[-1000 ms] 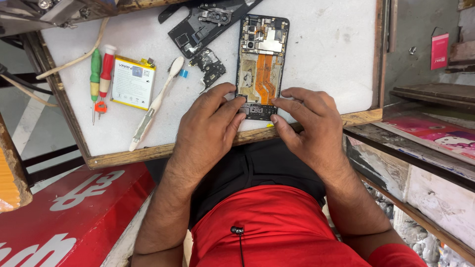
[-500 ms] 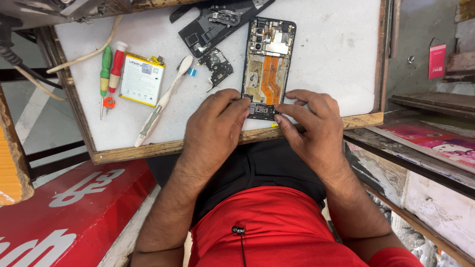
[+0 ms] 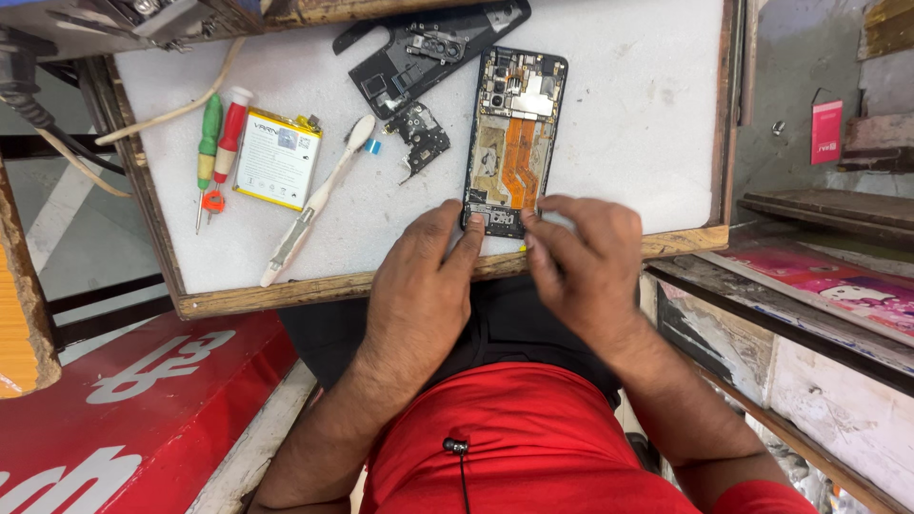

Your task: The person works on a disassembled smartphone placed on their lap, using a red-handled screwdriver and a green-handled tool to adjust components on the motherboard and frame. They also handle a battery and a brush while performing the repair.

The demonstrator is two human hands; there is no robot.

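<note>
An opened black phone (image 3: 511,138) lies back-up on the white work surface (image 3: 628,105), its boards and orange flex cable exposed. My left hand (image 3: 419,276) rests at the near edge with the fingertips pressing the phone's lower left corner. My right hand (image 3: 581,257) is at the lower right corner, fingers pinched together at the bottom edge; whether they hold a small part is hidden. A black inner cover (image 3: 419,48) and a small circuit piece (image 3: 419,133) lie left of the phone.
A white-and-yellow battery (image 3: 276,157), a white toothbrush (image 3: 314,200), and green (image 3: 207,143) and red (image 3: 228,138) screwdrivers lie at the left. A wooden frame (image 3: 286,290) borders the surface. A red sign panel (image 3: 114,409) sits lower left, shelves at the right.
My right hand has drawn back from lying over the phone's bottom to pinching at its lower right corner. My left hand stays at the lower left corner.
</note>
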